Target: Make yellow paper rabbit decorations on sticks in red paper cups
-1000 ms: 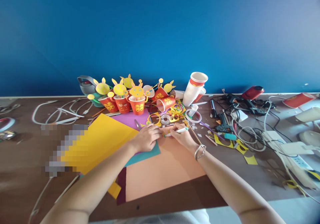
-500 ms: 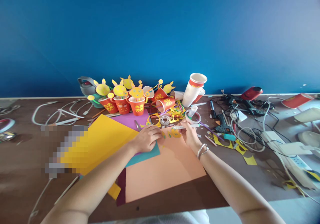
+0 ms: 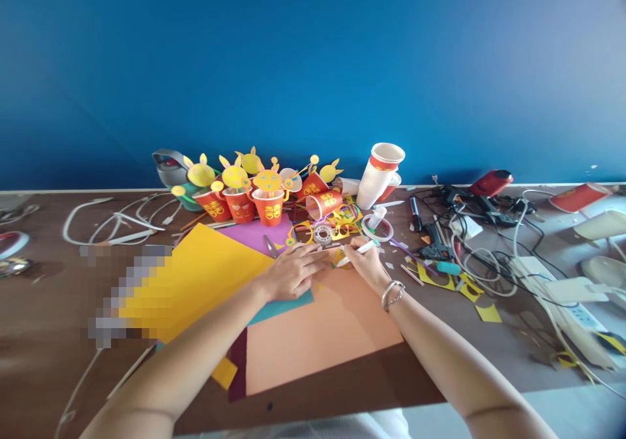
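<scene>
My right hand (image 3: 366,261) grips a white marker pen (image 3: 356,254), its tip down at a small yellow paper cutout (image 3: 337,255). That cutout lies at the far edge of a peach paper sheet (image 3: 323,341) and is partly hidden by my hands. My left hand (image 3: 296,271) rests flat on the sheet with its fingers stretched toward the cutout. Under my left forearm are a yellow sheet (image 3: 200,276) and a teal sheet (image 3: 281,307). Scissors (image 3: 270,246) lie just beyond my left hand on a purple sheet (image 3: 239,235).
Red paper cups (image 3: 270,209) with yellow rabbit-like figures stand along the wall. A stack of white cups (image 3: 374,181), a tape roll (image 3: 323,234) and yellow scraps lie behind my hands. At right are glue guns (image 3: 435,246), tangled cables and a power strip (image 3: 562,295).
My right hand has turned the marker so its tip points down-left onto the cutout. My left fingers have stretched further right, over the smaller pieces beside it.
</scene>
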{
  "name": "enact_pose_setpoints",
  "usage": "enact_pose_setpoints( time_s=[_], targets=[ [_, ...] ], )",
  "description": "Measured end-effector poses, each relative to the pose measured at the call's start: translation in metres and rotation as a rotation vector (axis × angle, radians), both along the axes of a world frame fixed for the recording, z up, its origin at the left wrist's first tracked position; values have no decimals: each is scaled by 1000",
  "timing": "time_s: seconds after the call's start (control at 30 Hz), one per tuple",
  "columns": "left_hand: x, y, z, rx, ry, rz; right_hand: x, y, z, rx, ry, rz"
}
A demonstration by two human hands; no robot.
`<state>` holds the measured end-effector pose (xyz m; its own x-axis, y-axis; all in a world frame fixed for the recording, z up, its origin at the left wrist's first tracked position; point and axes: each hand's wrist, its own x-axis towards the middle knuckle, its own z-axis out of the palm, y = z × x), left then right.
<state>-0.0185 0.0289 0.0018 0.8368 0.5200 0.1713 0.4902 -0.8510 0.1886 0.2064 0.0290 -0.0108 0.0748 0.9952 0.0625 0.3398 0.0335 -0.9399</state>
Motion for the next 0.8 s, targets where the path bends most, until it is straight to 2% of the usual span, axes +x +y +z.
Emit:
enact_pose_setpoints(
  time_s=[0.47, 0.8],
  targets=[
    [6, -1, -3, -50, 0, 2, 1, 0, -2, -16, -77, 37],
    [5, -1, -3, -90, -31, -4, 1, 0, -1, -65, 48, 25]
  ],
)
